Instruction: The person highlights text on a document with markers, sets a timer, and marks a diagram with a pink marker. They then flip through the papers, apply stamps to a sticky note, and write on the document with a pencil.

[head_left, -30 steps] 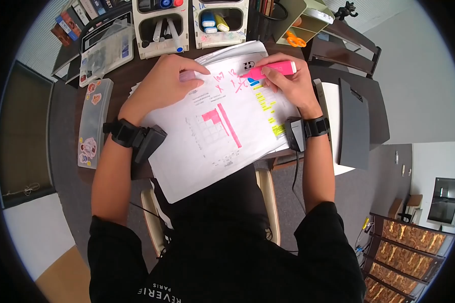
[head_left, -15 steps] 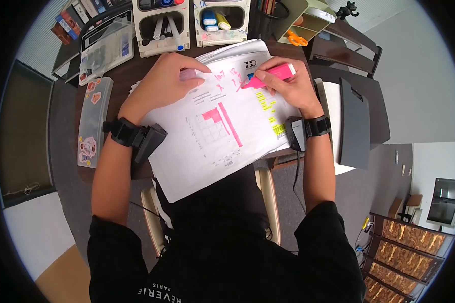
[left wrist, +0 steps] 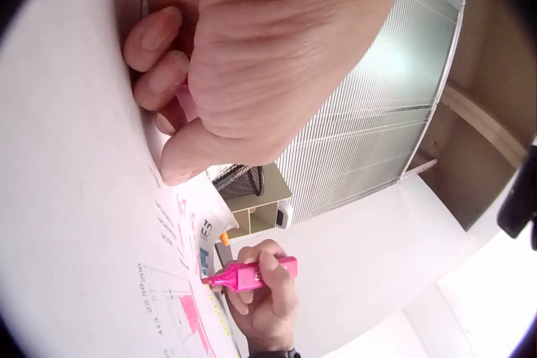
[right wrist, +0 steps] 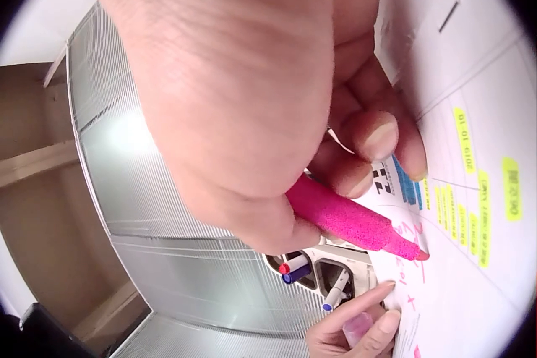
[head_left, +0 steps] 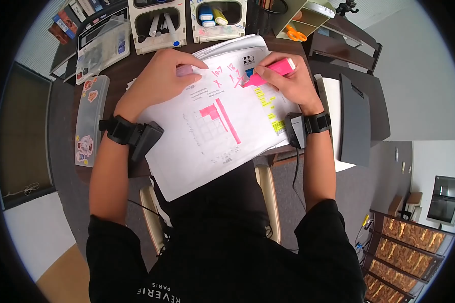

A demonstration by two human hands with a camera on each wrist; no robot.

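Observation:
My right hand [head_left: 290,83] grips a pink highlighter [right wrist: 344,217] between thumb and fingers, its tip down at the handwritten pink figures on a white sheet [head_left: 187,174]. That sheet carries a printed grid chart with pink-filled areas. On the upper left of the paper lies my left hand [head_left: 162,81], thumb and index fingertips at the sheet. Its curled fingers hold a pale pink, see-through piece [right wrist: 357,328] like a cap, mostly hidden by the fingers in the left wrist view. A yellow-highlighted page [head_left: 275,118] shows under the sheet's right side.
Pen holders [head_left: 159,43] with markers stand behind the paper. Orange scissors [head_left: 296,34] sit in a green organizer [head_left: 308,17] at back right. A stickered clear case [head_left: 92,121] lies at left, a dark grey flat device [head_left: 354,121] at right.
The highlighter's tip has moved slightly toward the body over the handwriting, and pink strokes have been added there. My left hand keeps its place on the paper.

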